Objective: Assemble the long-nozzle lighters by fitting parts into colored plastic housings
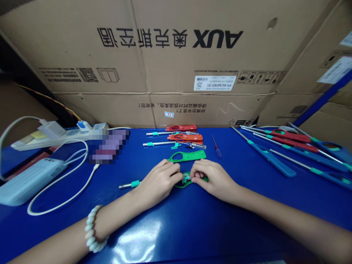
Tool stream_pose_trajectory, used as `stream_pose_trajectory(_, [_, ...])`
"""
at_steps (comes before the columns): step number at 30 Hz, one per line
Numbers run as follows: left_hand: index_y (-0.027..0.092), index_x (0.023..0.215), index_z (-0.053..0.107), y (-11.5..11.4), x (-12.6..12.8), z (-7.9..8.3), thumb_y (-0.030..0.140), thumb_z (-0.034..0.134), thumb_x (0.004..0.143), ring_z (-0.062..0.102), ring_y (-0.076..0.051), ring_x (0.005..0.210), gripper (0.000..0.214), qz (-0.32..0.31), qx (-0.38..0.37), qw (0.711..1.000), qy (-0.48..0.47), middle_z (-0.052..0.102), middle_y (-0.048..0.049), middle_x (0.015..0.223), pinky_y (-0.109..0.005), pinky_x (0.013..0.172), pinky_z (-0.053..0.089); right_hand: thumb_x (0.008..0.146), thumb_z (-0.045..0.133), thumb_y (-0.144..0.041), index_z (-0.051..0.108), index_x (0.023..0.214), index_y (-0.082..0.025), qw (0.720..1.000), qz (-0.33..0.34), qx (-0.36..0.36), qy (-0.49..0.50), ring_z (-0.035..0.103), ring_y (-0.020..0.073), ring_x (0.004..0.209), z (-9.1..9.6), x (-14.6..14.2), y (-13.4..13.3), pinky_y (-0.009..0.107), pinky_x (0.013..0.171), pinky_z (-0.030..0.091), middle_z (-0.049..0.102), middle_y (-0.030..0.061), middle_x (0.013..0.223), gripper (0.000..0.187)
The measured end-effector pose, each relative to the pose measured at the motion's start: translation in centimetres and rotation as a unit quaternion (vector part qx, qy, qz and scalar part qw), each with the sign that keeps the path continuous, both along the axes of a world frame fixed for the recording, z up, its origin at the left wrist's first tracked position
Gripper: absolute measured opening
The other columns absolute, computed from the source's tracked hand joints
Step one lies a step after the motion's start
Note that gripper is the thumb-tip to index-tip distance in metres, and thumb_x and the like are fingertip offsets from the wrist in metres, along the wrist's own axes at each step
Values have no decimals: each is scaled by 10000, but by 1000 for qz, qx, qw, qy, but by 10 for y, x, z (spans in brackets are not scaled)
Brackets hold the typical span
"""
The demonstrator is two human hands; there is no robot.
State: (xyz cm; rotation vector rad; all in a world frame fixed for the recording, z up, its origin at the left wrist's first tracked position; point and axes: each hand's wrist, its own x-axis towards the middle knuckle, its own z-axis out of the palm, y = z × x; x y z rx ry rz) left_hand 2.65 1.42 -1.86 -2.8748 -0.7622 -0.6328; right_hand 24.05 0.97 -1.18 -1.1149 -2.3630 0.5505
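Opened green lighter (pixel 183 184) lies mid-table in front of you, under your hands. Long axis runs left to right, right end slightly farther from you; metal tube (pixel 125 186) points left, handle end to the right. Your left hand (pixel 162 179) crosses over the middle, fingers curled, thumb and finger closed on the lighter near the white wires (pixel 187 176). Your right hand (pixel 210 178) is pinched on the handle's inside; can't tell which small part either hand grips. A loose green handle half (pixel 189 156) sits just beyond, roughly parallel.

Farther back, red lighter (pixel 181 128) and orange lighter (pixel 185 138) also lie with tubes left; purple screwdriver (pixel 218 151) to their right. Blue lighters (pixel 271 157) on your right slant, tubes aimed away and left.

Table (pixel 203 231) is glossy blue, with glare near you. Big cardboard sheet (pixel 165 73) stands behind as a wall, its print upside down. On your left: power strip (pixel 71 136), pale blue power bank (pixel 33 181), white cable (pixel 85 188).
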Motion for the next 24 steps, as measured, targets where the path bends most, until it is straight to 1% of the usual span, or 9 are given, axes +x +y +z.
stream_pose_trajectory(5, [144,825,593,-1,0,1,106,351,965,477,-165,715,282,1,19,1000,18,539,-37,789,-292,703,361,833,575,-94,563,727,-182,998,24,42,-31,509,152,714,-3,2,0,250,648,369,568,0,710,139])
stream_pose_trajectory(8, [144,807,588,-2,0,2,96,359,957,481,-165,718,278,2,19,1000,22,542,-39,804,-294,705,362,867,527,-128,580,763,-175,992,54,79,-79,509,168,735,0,3,-1,266,654,383,578,28,752,126])
stream_pose_trajectory(10, [144,802,589,-3,0,3,93,365,952,484,-165,718,274,5,15,999,28,540,-39,807,-296,707,369,889,485,-144,602,800,-169,985,77,91,-124,513,180,754,4,5,-2,283,677,401,586,50,793,149])
stream_pose_trajectory(13, [142,810,593,-4,-1,4,81,368,943,497,-170,740,269,7,3,999,31,548,-49,838,-303,709,388,900,463,-148,639,891,-164,974,109,85,-181,532,196,818,14,9,-3,311,752,424,593,71,869,177])
stream_pose_trajectory(16, [132,836,602,-6,-1,3,70,373,936,510,-180,797,257,0,-14,1000,27,560,-74,913,-305,725,422,880,504,-150,649,1006,-173,965,133,71,-213,530,211,892,25,15,-4,345,827,423,582,80,959,193])
stream_pose_trajectory(20, [111,851,608,-10,0,3,72,380,932,510,-182,740,245,-7,-7,999,54,558,-74,846,-302,681,457,865,531,-138,660,1005,-167,960,155,47,-230,514,224,901,34,20,-5,373,829,420,567,87,954,193])
stream_pose_trajectory(24, [115,879,605,-15,1,6,91,347,940,522,-173,697,266,1,3,996,89,561,-71,848,-311,673,481,864,528,-117,662,1009,-178,964,166,19,-205,512,212,888,38,22,-4,364,821,411,566,77,936,206])
